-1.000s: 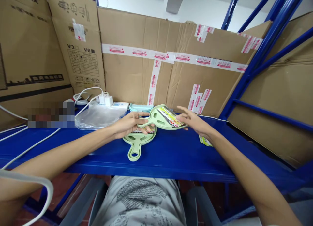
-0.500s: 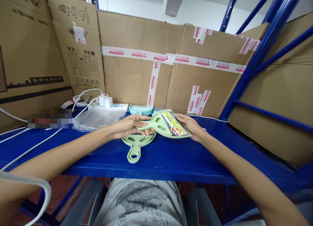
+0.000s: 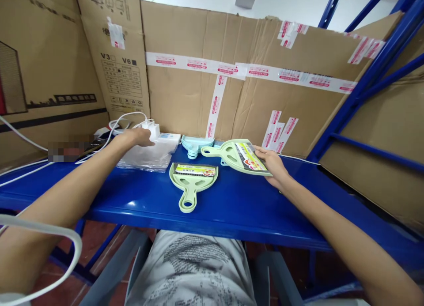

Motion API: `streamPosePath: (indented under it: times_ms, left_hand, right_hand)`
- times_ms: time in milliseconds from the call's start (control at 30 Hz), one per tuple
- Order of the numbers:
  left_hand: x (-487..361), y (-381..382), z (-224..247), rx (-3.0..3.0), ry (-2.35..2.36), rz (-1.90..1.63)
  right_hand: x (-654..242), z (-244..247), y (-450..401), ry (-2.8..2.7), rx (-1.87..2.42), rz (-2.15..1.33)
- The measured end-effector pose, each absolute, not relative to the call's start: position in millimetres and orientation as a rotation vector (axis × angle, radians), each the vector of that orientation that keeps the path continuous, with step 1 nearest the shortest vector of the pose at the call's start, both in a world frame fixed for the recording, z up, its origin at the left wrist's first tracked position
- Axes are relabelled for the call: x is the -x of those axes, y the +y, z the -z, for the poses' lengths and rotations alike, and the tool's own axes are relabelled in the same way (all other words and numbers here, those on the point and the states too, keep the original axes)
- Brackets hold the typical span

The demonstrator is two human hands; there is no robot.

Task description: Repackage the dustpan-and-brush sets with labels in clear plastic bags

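My right hand grips the wide right edge of a light green mini dustpan. Held above the table, that dustpan has its handle pointing left and a printed label with dark brush bristles at its wide end. My left hand is empty over a pile of clear plastic bags, its fingers stretched forward and partly hidden; contact with the bags is unclear. Another green dustpan with a similar label lies between my arms, handle towards me. Behind it sit light blue dustpans, partly overlapped by the held one.
White charger plugs and cables stand at the back left beside the bags. Cardboard panels wall the back and sides of the blue table. A white cable loops at the lower left, and blue rack bars rise at right.
My left hand has let go of the held dustpan's handle and moved left to the plastic bags. My right hand still has the dustpan. The camera view has shifted slightly.
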State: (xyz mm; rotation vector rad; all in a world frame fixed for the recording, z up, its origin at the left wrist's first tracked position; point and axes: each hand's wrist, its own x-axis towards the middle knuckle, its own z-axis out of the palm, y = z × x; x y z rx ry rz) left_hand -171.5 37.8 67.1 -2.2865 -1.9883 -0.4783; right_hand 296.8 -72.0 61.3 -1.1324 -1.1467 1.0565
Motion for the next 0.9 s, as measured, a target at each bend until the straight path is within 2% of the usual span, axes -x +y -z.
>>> streamPosePath:
  times_ms: [233,500,533,600,733,800,900]
  left_hand:
    - [188.2,45.0,-53.8,2.392,-2.362,0.707]
    - [186.4,30.6,-92.2,2.370,-2.301,0.959]
    - [183.2,21.9,-99.1,2.372,-2.267,1.028]
    - [174.5,0.5,-112.3,2.400,-2.028,1.470]
    - [146.6,-41.6,-127.1,2.627,-1.543,1.922]
    - [126.6,-53.3,-122.8,2.799,-1.334,1.938]
    - [92.1,-57.4,-103.5,3.188,-1.209,1.666]
  right_hand:
    - [-305.3,-57.5,-65.7,-1.172,1.101,-1.021]
    - [-312.3,-57.1,-60.9,-1.193,1.094,-0.975]
    - [-312.2,-58.2,-61.1,-1.180,1.097,-0.972]
    - [-312.2,-60.3,-61.8,-1.159,1.095,-0.973]
    - [-316.3,-64.5,-60.2,-1.161,1.063,-0.945]
    - [-321.4,-67.2,-57.3,-1.163,1.048,-0.910]
    - [-330.9,-72.9,-52.3,-1.143,1.045,-0.868]
